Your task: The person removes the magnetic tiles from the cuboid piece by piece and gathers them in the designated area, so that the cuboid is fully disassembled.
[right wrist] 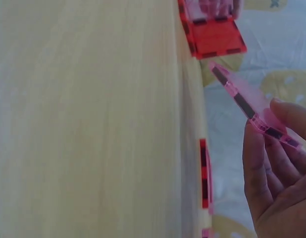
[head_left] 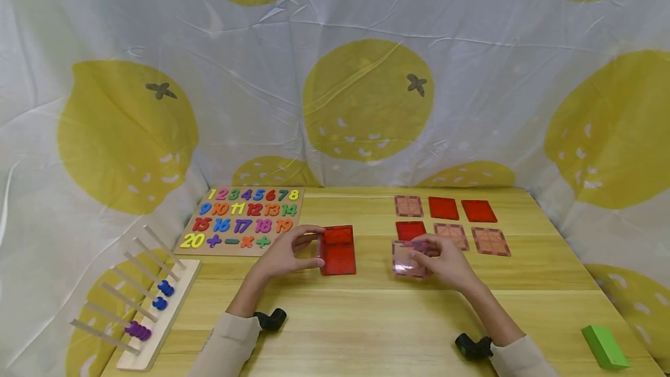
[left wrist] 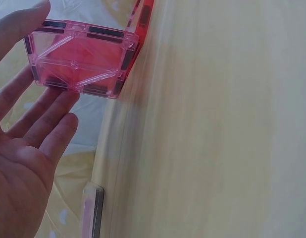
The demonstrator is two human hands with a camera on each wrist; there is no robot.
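Near the table's middle, my left hand point(head_left: 282, 256) holds a clear pink square magnetic tile point(left wrist: 76, 60) by opposite edges, thumb on one and fingertips on the other. This tile stands against the left side of red magnetic tiles point(head_left: 339, 259), one of which lies flat while another appears raised at the back. My right hand point(head_left: 446, 260) pinches a second pink tile point(head_left: 405, 260) between thumb and fingers, tilted and lifted off the table in the right wrist view. A gap separates it from the red tiles. Just behind the right hand lies a loose red tile point(head_left: 410, 230).
More red tiles point(head_left: 443, 208) and pink tiles point(head_left: 490, 241) lie in rows at the back right. A colourful number board point(head_left: 183, 249) lies back left, beside a wooden peg stand point(head_left: 175, 307) with beads. A green block point(head_left: 605, 347) sits at the right front.
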